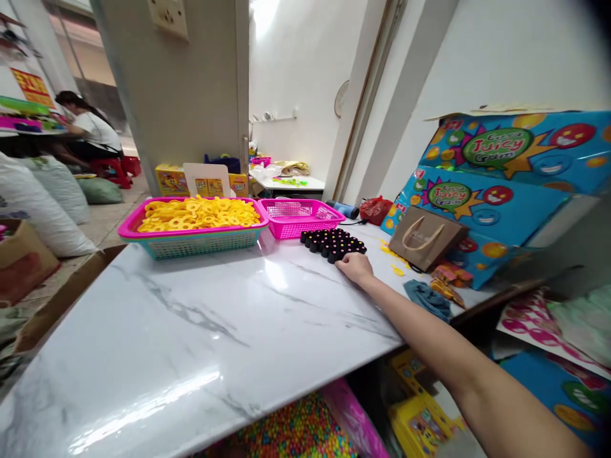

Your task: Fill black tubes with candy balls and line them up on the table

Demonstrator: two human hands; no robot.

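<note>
My right hand (356,267) reaches in from the lower right with its fingers curled. It is at the near edge of a group of small black cylindrical pieces (326,242), which stand close together on the white marble-patterned table (229,318). Pink and yellow dots show on top of many of them. Whatever the fingers hold, if anything, is hidden by the hand. Behind the black pieces stands a pink mesh basket (300,230). To its left, yellow plastic pieces with round holes (198,214) fill a pink-rimmed basket (205,245) with green sides. My left hand is out of the picture.
Blue gum boxes (477,200) and a brown paper bag (424,236) stand at the right, near loose yellow pieces (397,270) and a blue cloth (427,298). Below the table's front edge lie colourful small balls (296,432). A person (93,130) sits far left.
</note>
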